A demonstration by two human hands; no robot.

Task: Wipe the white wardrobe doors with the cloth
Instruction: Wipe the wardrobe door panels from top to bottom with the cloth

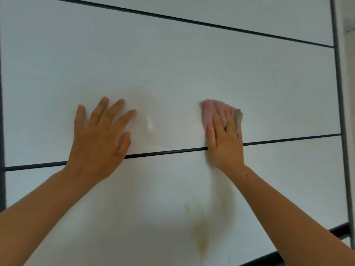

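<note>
The white glossy wardrobe door point(172, 70) fills the view, split into panels by thin dark horizontal strips. My left hand point(99, 137) lies flat on the door, fingers spread and straight, just above one strip. My right hand point(224, 139) presses a pink cloth point(211, 112) flat against the door, fingers straight over it; a grey corner of the cloth pokes out at the right. A yellowish-brown smear point(201, 237) runs down the panel below my right hand.
A dark vertical frame point(341, 104) bounds the door on the right, with a white wall beyond it. Another dark edge point(2, 131) runs down the left side. A dark strip point(163, 153) crosses between my two hands.
</note>
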